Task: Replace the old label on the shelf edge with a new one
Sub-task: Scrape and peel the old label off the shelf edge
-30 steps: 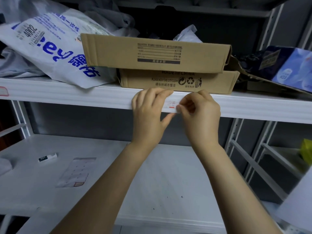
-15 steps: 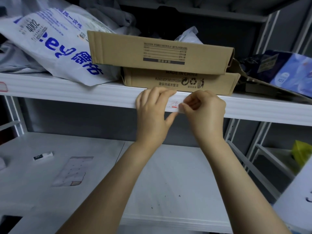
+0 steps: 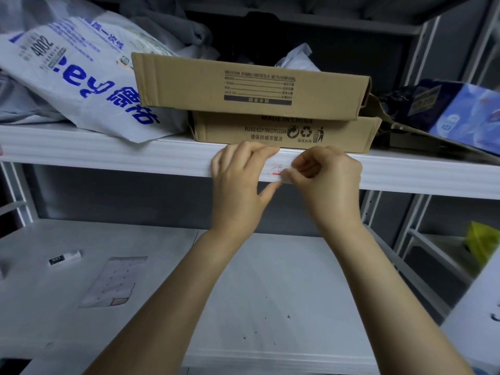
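Shelf edge (image 3: 108, 155) is my ref. Two cardboard boxes (image 3: 251, 82) sit just above it. L hand (image 3: 238, 182) lies flat on the edge, fingers together, thumb below, bracing. R hand (image 3: 327, 180) touches the edge, thumb+index pinching the label's corner. Label (image 3: 276, 171) is on the edge face btwn hands. Thin paper sticker, I'd guess: light, floppy, tears easily, so peel from the corner, slow, low angle.

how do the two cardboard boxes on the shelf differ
The top box is taller-faced and sits skewed, overhanging the bottom box toward the left. The top box carries a printed form with lines and a dark bar; the bottom box shows MADE IN CHINA and recycling symbols. Both are plain brown cardboard.
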